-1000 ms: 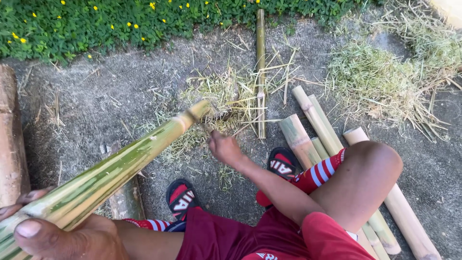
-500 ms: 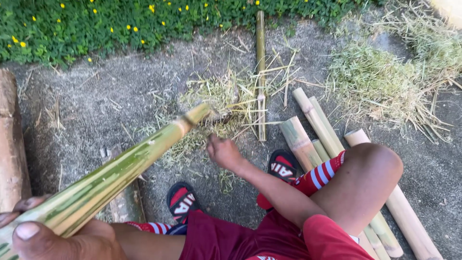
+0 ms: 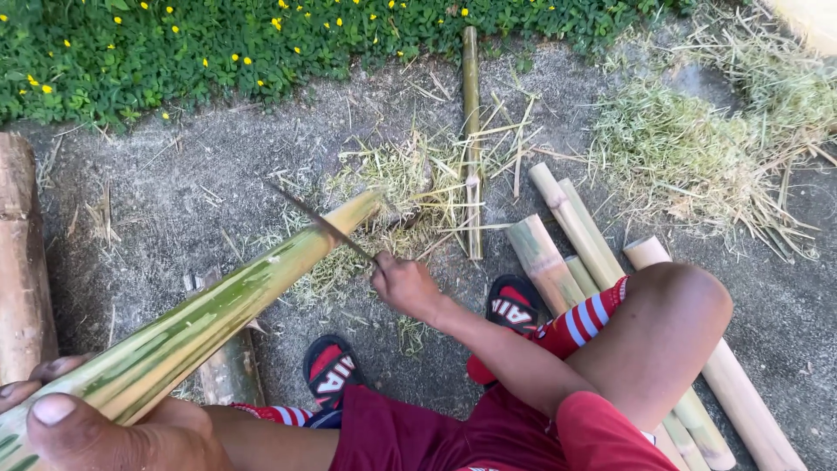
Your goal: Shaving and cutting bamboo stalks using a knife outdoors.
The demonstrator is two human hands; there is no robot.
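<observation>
Scene: a seated person in red shorts works a long green bamboo pole point(image 3: 200, 318) over bare ground strewn with pale shavings point(image 3: 410, 187)
Left hand: the left hand point(image 3: 105, 427), at the lower left edge, is clenched around the near end of the bamboo pole, thumb on top
Right hand: the right hand point(image 3: 405, 286) grasps the handle of a knife point(image 3: 318, 222), its thin blade laid across the pole near the far tip
Pole: it slants from lower left up toward the middle, far end over the shavings
Nearby: cut bamboo lengths point(image 3: 567, 231) lie beside the right knee; a slim stalk point(image 3: 471, 139) lies beyond the shavings; red and black sandals point(image 3: 336, 371) sit under the legs; yellow-flowered plants point(image 3: 174, 44) edge the top
</observation>
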